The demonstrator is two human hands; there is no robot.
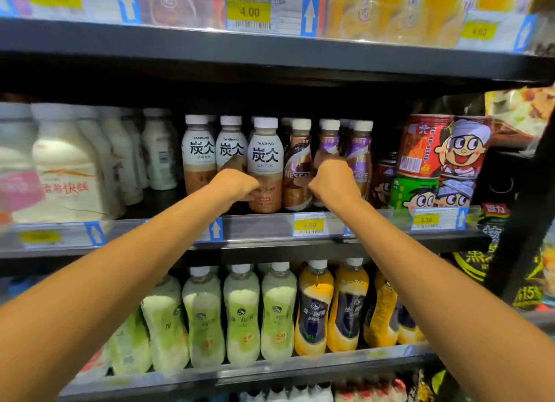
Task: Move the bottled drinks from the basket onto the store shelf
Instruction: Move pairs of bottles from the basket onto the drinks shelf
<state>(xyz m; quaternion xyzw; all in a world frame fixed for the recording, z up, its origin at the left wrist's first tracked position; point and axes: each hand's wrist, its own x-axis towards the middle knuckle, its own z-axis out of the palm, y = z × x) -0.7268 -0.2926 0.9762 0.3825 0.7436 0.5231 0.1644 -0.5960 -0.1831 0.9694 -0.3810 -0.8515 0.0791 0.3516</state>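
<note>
Both my arms reach to the middle store shelf (pixel 258 230). My left hand (pixel 237 185) is closed around the lower part of a Tanbing latte bottle (pixel 265 161), white-capped with a white and brown label, standing at the shelf front. My right hand (pixel 336 181) is closed on a purple-labelled Nescafe bottle (pixel 329 143) in the row beside a brown Nescafe bottle (pixel 298 167). More Tanbing bottles (pixel 199 155) stand to the left. The basket is out of view.
White milk-drink bottles (pixel 63 164) fill the shelf's left side. Red and green cartoon cans (pixel 432 161) are stacked at its right. Green and orange bottles (pixel 279 308) line the shelf below. Price tags (pixel 309 224) run along the shelf rail. Snack packets (pixel 492 251) hang at the right.
</note>
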